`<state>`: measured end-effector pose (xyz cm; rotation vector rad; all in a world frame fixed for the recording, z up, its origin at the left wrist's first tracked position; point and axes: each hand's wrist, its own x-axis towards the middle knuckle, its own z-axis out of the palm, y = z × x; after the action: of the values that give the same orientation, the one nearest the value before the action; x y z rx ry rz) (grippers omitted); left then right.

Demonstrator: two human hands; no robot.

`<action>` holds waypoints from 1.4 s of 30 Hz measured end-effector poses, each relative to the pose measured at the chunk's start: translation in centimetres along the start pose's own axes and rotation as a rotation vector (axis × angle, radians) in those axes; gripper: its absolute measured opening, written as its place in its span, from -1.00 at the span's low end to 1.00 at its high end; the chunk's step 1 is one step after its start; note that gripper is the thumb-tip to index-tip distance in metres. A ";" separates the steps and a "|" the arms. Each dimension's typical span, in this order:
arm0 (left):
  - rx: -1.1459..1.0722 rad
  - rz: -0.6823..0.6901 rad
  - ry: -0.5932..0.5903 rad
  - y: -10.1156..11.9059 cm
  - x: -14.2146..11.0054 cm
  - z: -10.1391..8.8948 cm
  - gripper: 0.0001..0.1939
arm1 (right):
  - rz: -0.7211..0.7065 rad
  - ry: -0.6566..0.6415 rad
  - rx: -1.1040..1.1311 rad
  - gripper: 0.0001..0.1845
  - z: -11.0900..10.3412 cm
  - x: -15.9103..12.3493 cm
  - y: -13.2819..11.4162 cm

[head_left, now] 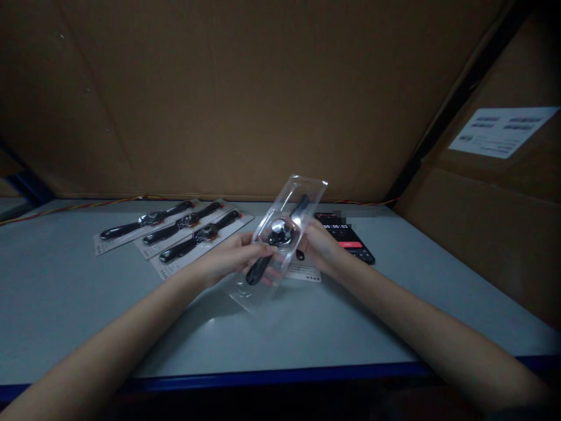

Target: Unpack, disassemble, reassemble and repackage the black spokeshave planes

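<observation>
Between my two hands a clear plastic blister pack point(289, 199) is held tilted above the table. Inside it lies a long black tool with a shiny rounded metal part point(280, 231) at its middle; its exact kind I cannot make out. My left hand point(239, 254) grips the pack's left edge, thumb across the front and fingers behind. On the opposite edge, my right hand point(318, 242) is closed on the pack, its fingers partly hidden and blurred. A printed card point(302, 272) lies on the table just behind and below the pack.
Several similar black tools on backing cards point(201, 240) lie side by side at the left. A phone point(359, 248) showing a timer rests beyond my right hand. Cardboard walls point(245, 105) enclose the grey table point(394, 298), which has a blue front edge.
</observation>
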<state>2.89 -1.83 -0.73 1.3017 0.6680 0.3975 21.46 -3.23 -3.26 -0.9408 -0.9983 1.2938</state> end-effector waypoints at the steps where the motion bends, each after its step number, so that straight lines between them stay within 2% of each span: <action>1: 0.053 0.015 0.060 0.0 0.1 -0.3 -0.60 | -0.009 0.059 0.003 -0.84 -0.4 0.2 -0.2; 4: 0.333 0.036 0.314 -0.1 0.5 -2.3 -0.53 | -0.026 0.206 0.005 -0.87 -2.1 1.0 -1.0; 6: 0.680 0.030 0.517 -0.4 0.6 -4.0 -0.48 | -0.027 0.295 0.002 -0.91 -3.1 1.6 -1.4; 8: 1.020 0.083 0.627 -0.8 0.7 -5.3 -0.45 | -0.012 0.336 0.009 -0.92 -3.8 1.9 -1.5; 9: 1.116 0.087 0.644 -0.9 0.8 -5.7 -0.43 | 0.000 0.328 0.013 -0.91 -3.9 2.0 -1.5; 11: 1.258 0.083 0.600 -1.1 0.9 -5.9 -0.42 | 0.026 0.275 0.012 -0.90 -3.8 1.9 -1.4; 14: 1.466 0.079 0.558 -1.1 1.2 -5.2 -0.45 | 0.049 0.210 -0.019 -0.87 -2.9 1.4 -1.5; 17: 1.652 0.092 0.650 -1.1 1.4 -4.7 -0.45 | 0.047 0.205 -0.037 -0.85 -2.2 0.9 -1.7; 20: 1.722 0.111 0.676 -1.0 1.4 -4.7 -0.45 | 0.039 0.192 -0.030 -0.84 -2.1 0.8 -1.6; 25: 1.671 0.239 0.745 -0.7 0.8 -4.4 -0.46 | 0.048 0.180 -0.041 -0.81 -2.3 1.0 -1.5; 28: 1.505 0.364 0.727 -0.1 0.5 -3.9 -0.53 | 0.070 0.136 -0.034 -0.80 -2.1 0.8 -1.5; 31: 1.023 0.360 0.580 0.4 0.4 -2.6 -0.57 | 0.109 0.011 -0.007 -0.79 -1.3 0.3 -1.5; 33: 0.592 0.228 0.396 0.4 0.4 -1.4 -0.54 | 0.123 -0.069 0.002 -0.78 -0.5 -0.3 -1.4; 35: 0.264 0.049 0.167 0.1 0.3 0.0 -0.46 | 0.109 -0.105 -0.012 -0.76 0.3 -0.9 -1.4; 36: 0.163 -0.010 0.056 -0.1 0.2 0.6 -0.40 | 0.094 -0.110 -0.021 -0.75 0.7 -1.2 -1.5; 38: 0.040 -0.053 -0.087 -0.6 0.1 1.4 -0.39 | 0.051 -0.111 -0.036 -0.74 1.4 -1.5 -1.6; 40: 0.002 -0.031 -0.124 -0.8 0.0 1.8 -0.44 | -0.001 -0.113 -0.096 -0.73 1.5 -1.5 -1.7; 42: 0.032 0.029 -0.053 -0.8 0.1 1.7 -0.51 | -0.074 -0.113 -0.286 -0.69 1.1 -1.2 -1.9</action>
<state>3.93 -3.23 -1.36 1.3488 0.6134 0.3756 20.94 -4.57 -1.21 -1.0447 -1.3188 1.1716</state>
